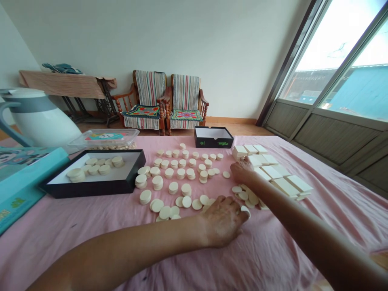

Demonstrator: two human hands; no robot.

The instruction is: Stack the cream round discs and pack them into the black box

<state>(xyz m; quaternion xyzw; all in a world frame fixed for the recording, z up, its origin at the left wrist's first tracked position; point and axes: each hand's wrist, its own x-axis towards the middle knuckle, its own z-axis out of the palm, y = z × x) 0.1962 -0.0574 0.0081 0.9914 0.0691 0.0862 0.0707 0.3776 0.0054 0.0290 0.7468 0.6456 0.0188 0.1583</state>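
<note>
My left hand is low over the pink cloth, its fingers curled, with a pale round wooden disc pinched at the thumb side. Loose discs lie flat beside it. Farther out, my right hand is closed at the near edge of the square wooden tiles; what its fingers hold, if anything, is hidden. A single disc lies just left of it. Under the right forearm spreads a loose pile of discs. Several short disc stacks stand in rough rows left of my hands.
A black box tray at left holds more discs. A smaller black box stands at the back edge. A clear plastic container, a white thermos jug and a teal box are at left. Two armchairs stand beyond.
</note>
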